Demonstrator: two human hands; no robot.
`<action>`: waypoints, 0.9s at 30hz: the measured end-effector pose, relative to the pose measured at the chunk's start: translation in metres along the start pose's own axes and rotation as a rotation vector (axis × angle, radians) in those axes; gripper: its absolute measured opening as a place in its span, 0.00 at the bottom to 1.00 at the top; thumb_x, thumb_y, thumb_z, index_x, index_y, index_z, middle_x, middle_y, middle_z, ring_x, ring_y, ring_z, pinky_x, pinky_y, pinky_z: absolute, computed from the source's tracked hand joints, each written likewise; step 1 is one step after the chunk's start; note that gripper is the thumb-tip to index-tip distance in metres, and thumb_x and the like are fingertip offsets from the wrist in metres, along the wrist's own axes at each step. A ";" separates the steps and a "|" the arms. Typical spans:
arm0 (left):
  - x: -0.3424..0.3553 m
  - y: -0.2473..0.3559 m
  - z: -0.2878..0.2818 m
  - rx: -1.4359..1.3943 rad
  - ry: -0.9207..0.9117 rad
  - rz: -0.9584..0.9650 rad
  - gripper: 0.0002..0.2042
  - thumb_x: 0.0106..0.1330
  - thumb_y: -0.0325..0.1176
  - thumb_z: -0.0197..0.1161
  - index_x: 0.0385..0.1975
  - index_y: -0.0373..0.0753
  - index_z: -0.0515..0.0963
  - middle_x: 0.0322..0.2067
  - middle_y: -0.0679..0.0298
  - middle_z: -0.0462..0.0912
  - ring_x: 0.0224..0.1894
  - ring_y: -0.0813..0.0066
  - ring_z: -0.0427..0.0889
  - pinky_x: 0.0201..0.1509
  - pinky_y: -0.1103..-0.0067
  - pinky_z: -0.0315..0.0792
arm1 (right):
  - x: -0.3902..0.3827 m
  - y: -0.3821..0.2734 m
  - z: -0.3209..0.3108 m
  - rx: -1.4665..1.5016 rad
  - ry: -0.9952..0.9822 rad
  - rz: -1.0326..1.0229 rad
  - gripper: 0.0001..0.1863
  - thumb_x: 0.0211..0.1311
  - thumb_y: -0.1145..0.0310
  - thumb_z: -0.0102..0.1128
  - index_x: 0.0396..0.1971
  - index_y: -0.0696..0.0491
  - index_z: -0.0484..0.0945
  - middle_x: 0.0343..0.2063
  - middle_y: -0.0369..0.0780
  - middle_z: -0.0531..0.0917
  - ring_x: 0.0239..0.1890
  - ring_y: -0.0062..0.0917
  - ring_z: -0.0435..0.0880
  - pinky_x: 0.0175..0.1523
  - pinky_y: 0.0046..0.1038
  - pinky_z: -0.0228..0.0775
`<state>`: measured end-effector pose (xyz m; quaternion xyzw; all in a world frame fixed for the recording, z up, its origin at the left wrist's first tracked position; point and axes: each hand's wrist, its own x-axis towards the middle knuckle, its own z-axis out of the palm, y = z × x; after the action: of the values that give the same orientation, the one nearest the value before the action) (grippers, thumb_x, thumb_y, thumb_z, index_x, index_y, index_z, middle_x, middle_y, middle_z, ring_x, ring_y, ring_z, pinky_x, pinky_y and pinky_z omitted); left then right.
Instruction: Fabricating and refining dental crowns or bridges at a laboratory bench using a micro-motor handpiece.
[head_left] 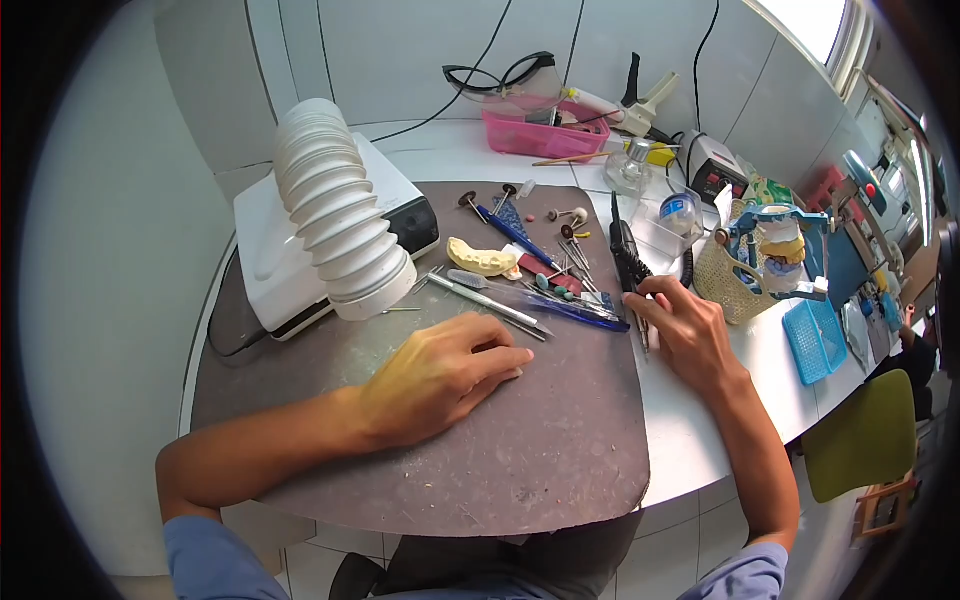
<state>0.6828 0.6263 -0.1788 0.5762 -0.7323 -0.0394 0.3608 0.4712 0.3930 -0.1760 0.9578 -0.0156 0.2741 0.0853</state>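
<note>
On the brown work mat (560,430) rests my left hand (440,375), its fingers curled together; whatever is under the palm is hidden. Just beyond the mat's right edge, my right hand (685,325) has its thumb and fingers closed on a black rotary handpiece (628,255) with a coiled cord. A cream dental model (480,258) with a row of teeth sits behind my left hand. Between the hands lie a silver craft knife (485,300), a clear-and-blue brush (570,310), a blue pen (520,238) and several burs and polishing tips (555,283).
A white ribbed suction hose (340,215) rises from a white box (275,255) at left. Behind stand a pink basket (545,130), a glass bottle (630,168) and a control box (712,165). At right are an articulator (780,250) on a woven basket (735,270) and a blue basket (815,340).
</note>
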 end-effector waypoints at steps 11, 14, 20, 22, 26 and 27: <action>0.000 0.003 -0.004 -0.050 -0.002 -0.019 0.07 0.62 0.26 0.62 0.39 0.36 0.78 0.36 0.61 0.79 0.37 0.66 0.80 0.41 0.74 0.74 | 0.001 -0.007 -0.003 -0.128 -0.104 0.060 0.21 0.52 0.78 0.58 0.48 0.46 0.80 0.49 0.41 0.75 0.44 0.30 0.83 0.38 0.30 0.80; -0.005 -0.002 -0.001 -0.487 0.046 -0.264 0.07 0.66 0.27 0.60 0.41 0.34 0.77 0.38 0.62 0.80 0.37 0.73 0.80 0.43 0.78 0.74 | -0.002 -0.009 -0.005 -0.090 -0.087 0.068 0.22 0.52 0.75 0.60 0.49 0.45 0.79 0.47 0.39 0.75 0.42 0.28 0.83 0.37 0.29 0.80; -0.010 -0.006 -0.009 -1.210 0.142 -0.632 0.09 0.70 0.29 0.57 0.45 0.32 0.75 0.42 0.60 0.80 0.40 0.80 0.79 0.48 0.83 0.75 | 0.001 -0.011 -0.007 -0.155 -0.010 -0.096 0.22 0.49 0.75 0.62 0.48 0.47 0.78 0.45 0.38 0.77 0.38 0.26 0.82 0.35 0.29 0.79; -0.010 -0.006 -0.009 -1.277 0.162 -0.671 0.09 0.70 0.29 0.57 0.46 0.32 0.75 0.43 0.59 0.80 0.42 0.79 0.80 0.50 0.84 0.76 | 0.003 -0.011 -0.009 -0.126 0.118 -0.108 0.22 0.46 0.76 0.64 0.47 0.50 0.78 0.44 0.39 0.79 0.37 0.29 0.82 0.36 0.29 0.79; -0.008 -0.006 -0.015 -1.341 0.183 -0.741 0.09 0.69 0.27 0.57 0.46 0.33 0.73 0.45 0.53 0.79 0.44 0.74 0.81 0.50 0.83 0.77 | 0.001 -0.008 -0.007 0.027 0.246 -0.127 0.22 0.45 0.82 0.60 0.45 0.59 0.72 0.42 0.47 0.82 0.36 0.39 0.81 0.38 0.35 0.78; -0.009 -0.005 -0.015 -1.349 0.174 -0.740 0.09 0.69 0.27 0.56 0.47 0.33 0.72 0.46 0.52 0.79 0.45 0.74 0.81 0.50 0.82 0.77 | 0.000 -0.009 -0.009 0.063 0.251 -0.109 0.21 0.49 0.79 0.60 0.46 0.58 0.69 0.42 0.49 0.82 0.36 0.41 0.81 0.38 0.36 0.77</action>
<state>0.6969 0.6375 -0.1741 0.4399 -0.2786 -0.5495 0.6534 0.4671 0.4030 -0.1703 0.9175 0.0560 0.3873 0.0711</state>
